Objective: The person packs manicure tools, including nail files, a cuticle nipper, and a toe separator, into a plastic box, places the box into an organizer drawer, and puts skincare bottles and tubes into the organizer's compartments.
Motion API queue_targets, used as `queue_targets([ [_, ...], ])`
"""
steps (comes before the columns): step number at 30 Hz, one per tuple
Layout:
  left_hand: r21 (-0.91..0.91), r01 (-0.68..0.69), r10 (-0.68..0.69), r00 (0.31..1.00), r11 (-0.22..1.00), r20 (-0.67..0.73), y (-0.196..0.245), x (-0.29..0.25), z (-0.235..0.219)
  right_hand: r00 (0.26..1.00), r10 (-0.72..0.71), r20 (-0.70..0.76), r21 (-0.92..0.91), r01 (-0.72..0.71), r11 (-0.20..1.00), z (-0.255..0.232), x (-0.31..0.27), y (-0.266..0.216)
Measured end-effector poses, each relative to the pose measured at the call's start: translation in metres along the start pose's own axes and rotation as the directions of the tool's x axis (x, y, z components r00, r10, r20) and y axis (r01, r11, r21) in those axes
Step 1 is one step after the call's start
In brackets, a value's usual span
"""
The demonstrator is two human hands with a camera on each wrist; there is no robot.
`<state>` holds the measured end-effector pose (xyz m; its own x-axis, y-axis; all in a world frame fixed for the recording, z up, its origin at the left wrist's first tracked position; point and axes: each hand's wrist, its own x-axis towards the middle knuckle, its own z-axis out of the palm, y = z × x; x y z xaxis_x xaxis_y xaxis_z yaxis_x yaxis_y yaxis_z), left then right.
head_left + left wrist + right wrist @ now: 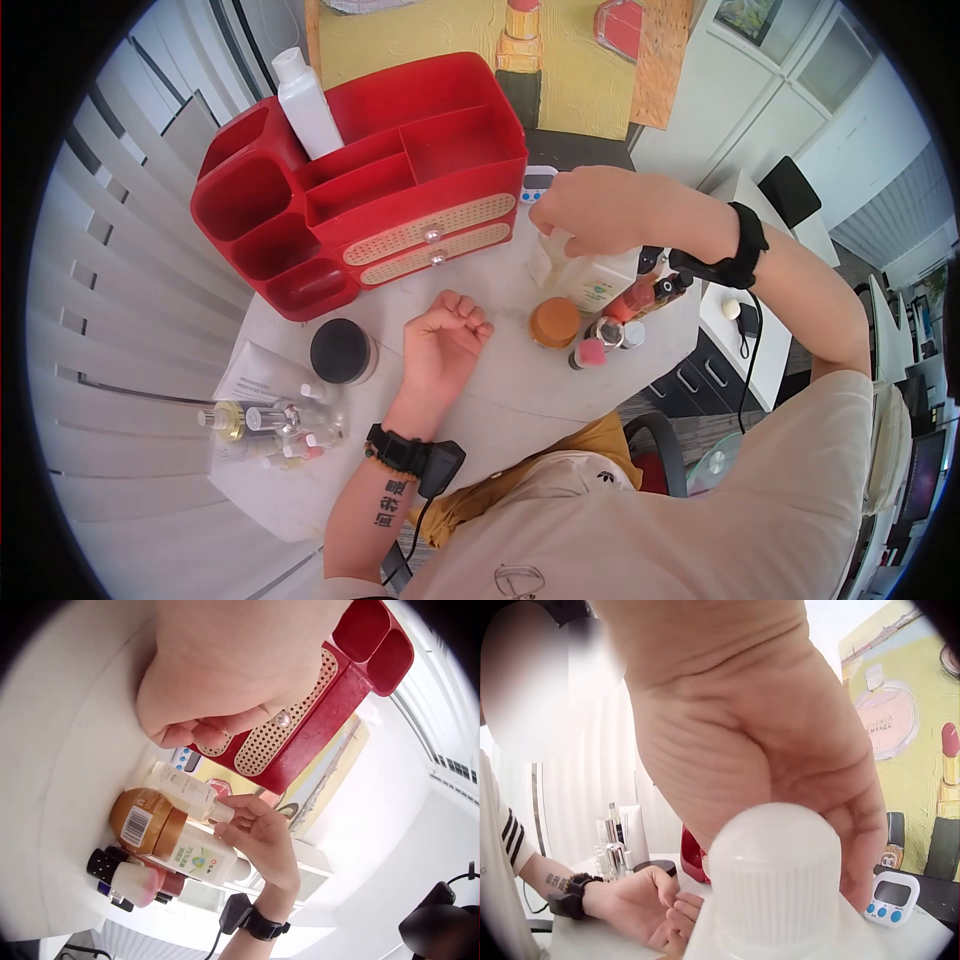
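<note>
My right hand (592, 212) reaches over the bottles at the right of the table. In the left wrist view its thumb and fingers pinch the white cap of a clear bottle (181, 791), which stands upright on the table. Right beside this stands a white bottle (199, 856) with a green print; its ribbed white cap (775, 874) fills the front of the right wrist view. My left hand (445, 345) rests palm up on the table, fingers loosely curled and holding nothing. An orange-lidded jar (555, 322) is to its right, a black-lidded jar (340, 350) to its left.
A red organizer (330, 215) with two drawers stands at the back, a white bottle (308, 105) in one compartment. Near the right hand lie a white timer (892, 899) and a makeup brush (127, 879). A white tube (265, 372) and several small bottles stand at the left edge.
</note>
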<state>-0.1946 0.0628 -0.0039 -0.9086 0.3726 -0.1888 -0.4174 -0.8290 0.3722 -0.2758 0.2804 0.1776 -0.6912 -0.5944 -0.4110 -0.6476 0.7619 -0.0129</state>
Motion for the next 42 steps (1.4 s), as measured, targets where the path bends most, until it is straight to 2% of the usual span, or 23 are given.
queue_targets([
  [2,-0.017,0.008,-0.007,1.0,1.0,0.018,0.0,0.001,-0.003,0.995,-0.065,-0.071,-0.101,0.058,0.993,0.006,0.008,0.004],
  [6,-0.026,0.009,-0.008,0.999,1.0,0.045,-0.001,0.003,-0.007,1.0,-0.004,-0.009,-0.112,0.003,0.994,-0.006,0.006,-0.011],
  [9,-0.007,-0.003,0.003,1.0,1.0,0.015,-0.001,0.002,-0.006,0.996,-0.028,-0.087,-0.086,0.02,0.996,0.002,0.01,-0.007],
  [11,-0.049,0.023,-0.023,1.0,0.999,0.002,0.0,0.001,-0.005,0.991,-0.09,-0.103,-0.178,0.071,0.982,0.003,0.012,-0.004],
  [13,-0.06,0.009,-0.009,1.0,0.998,0.005,-0.001,0.002,-0.007,0.989,-0.108,-0.098,-0.167,0.091,0.982,-0.003,0.01,-0.004],
  [14,-0.066,0.018,-0.017,1.0,0.998,0.008,-0.001,0.002,-0.009,0.974,-0.149,-0.172,-0.166,0.12,0.979,-0.006,0.006,-0.004],
  [15,-0.069,-0.004,0.005,1.0,0.998,0.004,-0.001,0.002,-0.009,0.97,-0.169,-0.173,-0.178,0.138,0.974,-0.02,0.004,-0.008],
  [17,-0.072,0.021,-0.021,1.0,0.997,0.004,-0.002,0.003,-0.009,0.966,-0.197,-0.165,0.031,0.205,0.978,-0.052,-0.008,-0.019],
  [21,-0.057,0.011,-0.012,1.0,0.998,-0.009,-0.004,0.003,-0.01,0.943,-0.222,-0.247,0.127,0.259,0.958,-0.105,-0.01,-0.012],
  [23,-0.065,0.018,-0.018,1.0,0.998,-0.001,-0.003,0.003,-0.009,0.917,-0.174,-0.36,0.331,0.299,0.895,-0.126,-0.001,-0.008],
  [24,-0.081,0.026,-0.026,1.0,0.996,0.007,-0.002,0.003,-0.009,0.912,-0.172,-0.373,0.327,0.303,0.895,-0.133,0.006,-0.006],
  [26,-0.081,0.028,-0.029,1.0,0.996,-0.004,-0.002,0.002,-0.007,0.859,-0.081,-0.506,0.417,0.326,0.848,-0.145,0.025,-0.004],
  [30,-0.107,0.039,-0.035,0.999,0.993,0.04,-0.005,0.005,-0.015,0.857,0.017,-0.515,0.518,0.295,0.803,-0.153,0.08,-0.003],
  [34,-0.085,0.036,-0.031,0.998,0.996,0.053,-0.004,0.003,-0.012,0.826,0.02,-0.564,0.451,0.287,0.845,-0.145,0.133,0.0],
  [35,-0.091,0.038,-0.036,0.999,0.995,0.019,-0.004,0.001,-0.008,0.825,0.023,-0.564,0.442,0.278,0.853,-0.141,0.148,0.001],
  [40,-0.08,0.042,-0.044,0.999,0.996,-0.029,-0.004,0.001,-0.008,0.806,0.022,-0.591,0.41,0.277,0.869,-0.126,0.178,-0.022],
  [42,-0.095,0.052,-0.048,0.998,0.994,0.041,-0.004,0.003,-0.013,0.735,0.071,-0.674,0.456,0.338,0.823,-0.124,0.185,-0.032],
])
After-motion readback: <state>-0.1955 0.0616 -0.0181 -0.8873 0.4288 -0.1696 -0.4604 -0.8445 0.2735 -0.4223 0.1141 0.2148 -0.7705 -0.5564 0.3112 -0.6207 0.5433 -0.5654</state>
